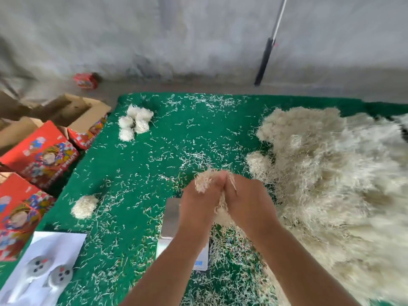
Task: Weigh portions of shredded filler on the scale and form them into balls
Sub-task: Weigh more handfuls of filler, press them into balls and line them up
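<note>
Hands (223, 195) cupping stringy filler clump (204, 181), steel scale (171, 219)

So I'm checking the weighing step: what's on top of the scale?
The bare steel of the scale shows at left. Both hands, pressing a filler wad, cover the rest.

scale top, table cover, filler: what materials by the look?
Scale: platform looks like brushed stainless steel, grey with a dull sheen. Table cover: green, matte and napped, likely felt or artificial turf. Shredded filler: thin, pale cream crinkled strands, probably paper or wood wool; cannot tell which.
</note>
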{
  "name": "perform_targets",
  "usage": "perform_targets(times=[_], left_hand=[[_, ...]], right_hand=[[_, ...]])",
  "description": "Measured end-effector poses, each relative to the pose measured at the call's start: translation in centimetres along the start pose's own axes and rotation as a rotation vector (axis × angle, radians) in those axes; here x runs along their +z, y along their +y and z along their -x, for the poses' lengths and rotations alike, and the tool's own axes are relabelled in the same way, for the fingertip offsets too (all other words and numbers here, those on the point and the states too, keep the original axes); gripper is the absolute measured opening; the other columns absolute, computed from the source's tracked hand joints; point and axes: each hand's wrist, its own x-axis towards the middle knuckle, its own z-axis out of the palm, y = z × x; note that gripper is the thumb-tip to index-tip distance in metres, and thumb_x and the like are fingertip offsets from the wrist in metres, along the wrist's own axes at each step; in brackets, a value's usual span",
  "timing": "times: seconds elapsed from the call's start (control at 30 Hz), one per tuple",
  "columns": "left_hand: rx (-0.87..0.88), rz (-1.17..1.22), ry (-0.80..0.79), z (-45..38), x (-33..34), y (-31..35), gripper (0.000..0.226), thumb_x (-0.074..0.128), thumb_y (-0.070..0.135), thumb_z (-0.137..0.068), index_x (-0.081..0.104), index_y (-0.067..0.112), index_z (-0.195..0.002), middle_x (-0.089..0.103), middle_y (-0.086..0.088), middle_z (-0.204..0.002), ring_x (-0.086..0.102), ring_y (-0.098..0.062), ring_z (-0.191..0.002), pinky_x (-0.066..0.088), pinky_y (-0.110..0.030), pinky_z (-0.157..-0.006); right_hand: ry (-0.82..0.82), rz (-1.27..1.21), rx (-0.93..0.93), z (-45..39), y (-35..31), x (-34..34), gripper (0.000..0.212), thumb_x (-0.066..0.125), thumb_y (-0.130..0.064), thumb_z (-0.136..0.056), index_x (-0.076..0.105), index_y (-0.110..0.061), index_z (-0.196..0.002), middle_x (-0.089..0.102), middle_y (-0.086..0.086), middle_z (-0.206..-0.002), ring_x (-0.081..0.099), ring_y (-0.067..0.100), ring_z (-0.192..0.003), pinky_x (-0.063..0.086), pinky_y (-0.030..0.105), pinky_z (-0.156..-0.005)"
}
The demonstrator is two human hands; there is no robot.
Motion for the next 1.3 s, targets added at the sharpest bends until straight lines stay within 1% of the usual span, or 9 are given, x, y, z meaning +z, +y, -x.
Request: perform_targets(times=[0.13,0.43,0.57,0.7,0.77,0.83,1.0,1.17,1.3], left_hand=[[-0.005,-0.223,-0.077,0.9,2.5,1.1,0.033,0.063,0.064,-0.094,0.074,0.039,-0.076,0.064,0.011,-0.055,0.053,-0.001,-0.043,0.041,-0.015,-0.040],[0.004,-0.379,-0.202,0.5,6.9,1.2,0.006,0.071,0.043,-0.095,0.070,0.038,-0.093,0.073,0.010,-0.068,0.058,-0.005,-0.050,0.053,-0.023,-0.050],[0.075,-0.497,-0.204,0.8,7.8,1.7,0.003,0.068,0.034,-0.098,0.066,0.035,-0.096,0.068,0.007,-0.065,0.050,0.000,-0.042,0.045,-0.018,-0.043],[0.017,-0.530,-0.164,3.1,4.1,1.0,0.024,0.067,0.016,-0.092,0.065,0.040,-0.091,0.075,-0.001,-0.073,0.061,-0.008,-0.044,0.052,-0.027,-0.040],[-0.023,-0.518,-0.049,3.7,0.2,0.3,0.015,0.066,0.014,-0.091,0.069,0.028,-0.094,0.073,-0.003,-0.068,0.056,-0.009,-0.042,0.047,-0.024,-0.041],[-0.072,-0.507,0.068,2.6,-2.0,-0.2,0.005,0.066,0.014,-0.092,0.069,0.011,-0.088,0.067,-0.004,-0.057,0.051,-0.011,-0.042,0.044,-0.025,-0.040],[-0.062,-0.487,0.125,1.1,-2.9,-1.4,0.018,0.072,0.029,-0.092,0.067,0.013,-0.085,0.068,-0.015,-0.063,0.057,-0.019,-0.044,0.049,-0.029,-0.041],[-0.122,-0.450,0.228,0.8,-5.7,-2.0,0.027,0.073,0.033,-0.092,0.065,0.008,-0.083,0.067,-0.001,-0.054,0.059,-0.017,-0.039,0.049,-0.028,-0.040],[-0.140,-0.461,0.367,1.0,-7.3,-2.1,0.035,0.079,0.037,-0.087,0.048,0.022,-0.079,0.068,-0.006,-0.055,0.064,-0.020,-0.044,0.049,-0.027,-0.035]], right_hand=[[0.037,-0.022,-0.026,0.5,3.2,-2.7,0.049,0.034,-0.057,-0.105,0.044,-0.028,-0.067,0.051,-0.008,-0.055,0.041,0.002,-0.041,0.031,0.016,-0.036],[0.161,-0.049,-0.146,0.0,8.5,-6.2,0.050,0.032,-0.058,-0.106,0.038,-0.029,-0.066,0.051,-0.003,-0.053,0.047,0.014,-0.041,0.037,0.027,-0.042],[0.263,0.024,-0.289,-1.0,9.9,-4.6,0.048,0.031,-0.047,-0.112,0.046,-0.027,-0.072,0.037,-0.017,-0.049,0.039,-0.003,-0.038,0.023,0.009,-0.038],[0.348,-0.131,0.359,-2.9,17.3,-7.6,0.037,0.039,-0.008,-0.107,0.072,-0.020,-0.096,0.077,-0.002,-0.087,0.043,0.010,-0.043,0.031,0.016,-0.037],[0.412,-0.177,0.587,-2.8,21.0,-11.1,0.030,0.045,-0.016,-0.108,0.074,-0.019,-0.110,0.078,-0.005,-0.108,0.045,0.004,-0.037,0.043,0.024,-0.039],[0.432,-0.143,0.578,-3.3,22.0,-12.8,0.030,0.045,-0.035,-0.109,0.073,-0.028,-0.098,0.075,-0.007,-0.081,0.047,0.001,-0.032,0.052,0.028,-0.043],[0.140,-0.049,0.557,-3.9,21.7,-9.8,0.046,0.044,-0.053,-0.108,0.070,-0.015,-0.108,0.075,0.005,-0.083,0.055,0.011,-0.046,0.046,0.021,-0.043],[0.127,0.090,0.706,-2.4,25.1,-9.8,0.027,0.058,-0.008,-0.103,0.055,-0.015,-0.129,0.068,0.007,-0.082,0.070,0.021,-0.067,0.062,0.032,-0.058],[0.226,-0.191,0.789,-0.4,26.7,-10.0,0.063,0.060,-0.060,-0.098,0.065,-0.002,-0.124,0.074,0.018,-0.101,0.073,0.035,-0.088,0.063,0.046,-0.079]])
